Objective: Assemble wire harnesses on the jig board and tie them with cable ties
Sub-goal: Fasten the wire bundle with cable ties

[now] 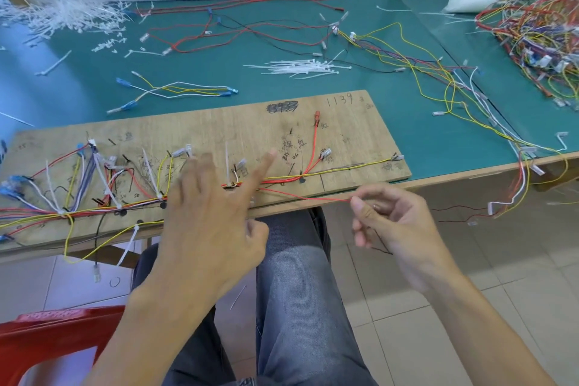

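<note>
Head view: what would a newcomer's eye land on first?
The left hand spreads over the wooden jig board strung with coloured wires, while the right hand pinches a thin red wire off its near edge. Behind, white cable ties lie on the green table; a wire tangle fills its far right.

Work is going on in a small wiring workshop. A green-topped table (194,69) is carrying a wooden board (219,122) studded with pegs and pencilled with marks, and coloured wires (64,213) are running along it. White cable ties (300,67) are lying in a bundle, snipped tie ends (62,14) are piling up at the far left, and a tangled heap of wires (539,28) is sitting at the right. A seated person's right hand (398,222) is pinching a red wire (313,198) at the board's near edge.
</note>
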The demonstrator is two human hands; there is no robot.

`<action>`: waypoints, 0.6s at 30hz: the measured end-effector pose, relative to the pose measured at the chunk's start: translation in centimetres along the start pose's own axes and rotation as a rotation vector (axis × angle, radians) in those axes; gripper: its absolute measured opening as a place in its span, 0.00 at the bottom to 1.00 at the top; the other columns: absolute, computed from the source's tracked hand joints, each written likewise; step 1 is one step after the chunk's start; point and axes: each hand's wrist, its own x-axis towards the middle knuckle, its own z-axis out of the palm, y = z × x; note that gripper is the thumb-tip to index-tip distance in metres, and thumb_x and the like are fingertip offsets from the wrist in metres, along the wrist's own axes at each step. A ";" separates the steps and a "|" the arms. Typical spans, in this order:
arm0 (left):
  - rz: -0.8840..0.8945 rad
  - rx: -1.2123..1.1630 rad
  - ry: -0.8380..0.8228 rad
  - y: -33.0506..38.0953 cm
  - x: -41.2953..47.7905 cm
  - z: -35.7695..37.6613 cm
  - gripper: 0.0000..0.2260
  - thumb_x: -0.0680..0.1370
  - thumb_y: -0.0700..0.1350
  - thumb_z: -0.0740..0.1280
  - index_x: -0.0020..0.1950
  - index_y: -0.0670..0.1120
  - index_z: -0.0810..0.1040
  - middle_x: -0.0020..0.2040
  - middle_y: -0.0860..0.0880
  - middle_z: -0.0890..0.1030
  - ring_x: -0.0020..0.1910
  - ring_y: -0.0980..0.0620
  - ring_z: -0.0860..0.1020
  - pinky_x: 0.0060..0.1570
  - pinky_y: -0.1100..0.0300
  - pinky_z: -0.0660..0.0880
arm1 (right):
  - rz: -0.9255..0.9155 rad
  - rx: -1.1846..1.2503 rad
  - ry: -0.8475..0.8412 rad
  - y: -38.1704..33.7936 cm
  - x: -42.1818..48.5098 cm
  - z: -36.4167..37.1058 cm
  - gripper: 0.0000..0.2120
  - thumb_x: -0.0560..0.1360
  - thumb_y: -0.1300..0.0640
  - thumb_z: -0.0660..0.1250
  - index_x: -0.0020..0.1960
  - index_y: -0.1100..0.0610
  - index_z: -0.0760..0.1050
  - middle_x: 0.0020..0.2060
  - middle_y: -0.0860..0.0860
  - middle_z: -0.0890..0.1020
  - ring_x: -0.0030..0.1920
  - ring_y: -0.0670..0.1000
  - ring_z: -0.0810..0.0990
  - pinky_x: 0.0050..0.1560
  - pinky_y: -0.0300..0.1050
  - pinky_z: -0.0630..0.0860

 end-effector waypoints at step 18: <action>0.297 -0.121 0.085 3.3 -0.1 4.1 0.32 0.76 0.46 0.62 0.81 0.41 0.67 0.80 0.45 0.69 0.78 0.45 0.67 0.77 0.48 0.63 | -0.102 -0.269 0.101 -5.5 5.0 0.6 0.05 0.80 0.61 0.74 0.51 0.56 0.88 0.39 0.62 0.86 0.36 0.54 0.86 0.27 0.40 0.79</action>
